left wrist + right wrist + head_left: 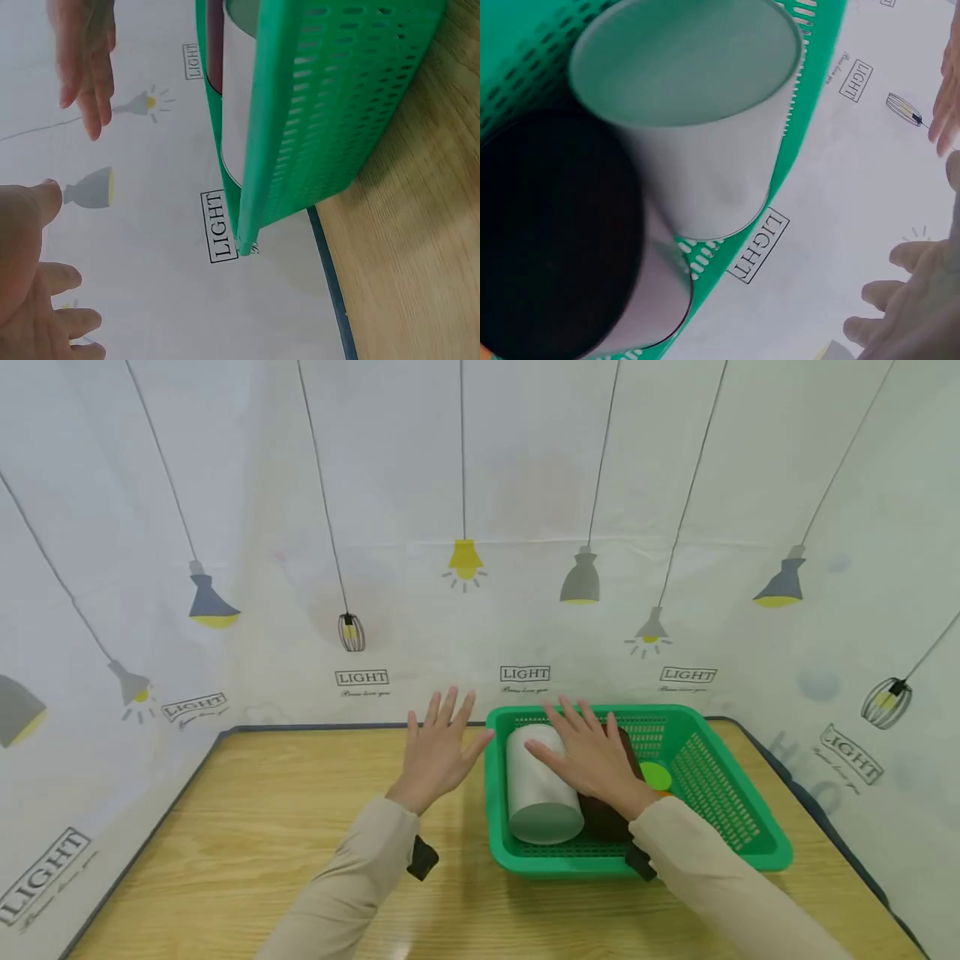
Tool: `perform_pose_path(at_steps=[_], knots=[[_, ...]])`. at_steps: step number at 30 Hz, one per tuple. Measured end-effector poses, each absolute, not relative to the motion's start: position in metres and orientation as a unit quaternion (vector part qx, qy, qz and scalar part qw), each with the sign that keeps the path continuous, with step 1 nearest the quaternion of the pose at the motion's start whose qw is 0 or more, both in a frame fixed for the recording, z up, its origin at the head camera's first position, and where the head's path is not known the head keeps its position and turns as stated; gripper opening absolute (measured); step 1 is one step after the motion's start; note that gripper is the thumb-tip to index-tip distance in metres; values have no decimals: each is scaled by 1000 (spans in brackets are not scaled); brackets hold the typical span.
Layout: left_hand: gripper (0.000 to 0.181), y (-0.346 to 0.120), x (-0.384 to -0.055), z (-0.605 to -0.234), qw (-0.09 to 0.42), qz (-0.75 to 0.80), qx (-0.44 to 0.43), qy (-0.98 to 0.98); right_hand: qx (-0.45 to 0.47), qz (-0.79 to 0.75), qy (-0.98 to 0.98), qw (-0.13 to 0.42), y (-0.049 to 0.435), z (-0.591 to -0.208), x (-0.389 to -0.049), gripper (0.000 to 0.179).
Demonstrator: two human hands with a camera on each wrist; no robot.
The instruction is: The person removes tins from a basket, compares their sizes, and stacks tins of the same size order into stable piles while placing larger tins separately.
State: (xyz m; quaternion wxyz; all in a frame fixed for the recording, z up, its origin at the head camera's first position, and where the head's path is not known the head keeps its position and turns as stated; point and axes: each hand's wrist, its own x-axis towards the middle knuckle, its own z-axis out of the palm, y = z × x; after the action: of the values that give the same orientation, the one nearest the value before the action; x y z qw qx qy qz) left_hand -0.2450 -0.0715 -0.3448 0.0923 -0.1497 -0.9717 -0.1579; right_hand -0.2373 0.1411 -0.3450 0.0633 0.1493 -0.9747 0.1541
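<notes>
A green plastic basket stands on the wooden table. In it lie a white cylinder and, beside it, a dark brown cylinder, partly hidden by my right hand and forearm. My right hand is spread above these two with straight fingers and holds nothing. To the left of the basket my left hand hovers over the table, its fingers spread and nothing in them. In the right wrist view the white cylinder and the dark-ended cylinder show side by side.
Bright green and orange items show in the basket beyond my right wrist; their kind is unclear. The wooden table extends left of the basket. A white sheet printed with hanging lamps surrounds the table's back and sides.
</notes>
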Motion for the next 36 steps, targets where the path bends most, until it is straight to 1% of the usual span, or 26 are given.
perform_pose_path(at_steps=[7,14,22,25,28,36], knots=[[68,-68,-237,-346,134,-173,-176,-960,168,174,-966,90,159,-347,-228,73],[66,-65,-229,-351,168,-209,-200,-943,207,190,-953,114,177,-352,-219,71],[62,-63,-225,-357,214,-237,-227,-920,227,227,-943,91,203,-355,-208,70],[61,-61,-222,-360,221,-241,-238,-914,225,245,-940,82,217,-354,-205,69],[59,-59,-220,-363,204,-260,-251,-910,215,259,-939,72,232,-355,-205,70],[58,-50,-214,-363,97,-318,-274,-902,201,298,-931,67,270,-360,-206,69]])
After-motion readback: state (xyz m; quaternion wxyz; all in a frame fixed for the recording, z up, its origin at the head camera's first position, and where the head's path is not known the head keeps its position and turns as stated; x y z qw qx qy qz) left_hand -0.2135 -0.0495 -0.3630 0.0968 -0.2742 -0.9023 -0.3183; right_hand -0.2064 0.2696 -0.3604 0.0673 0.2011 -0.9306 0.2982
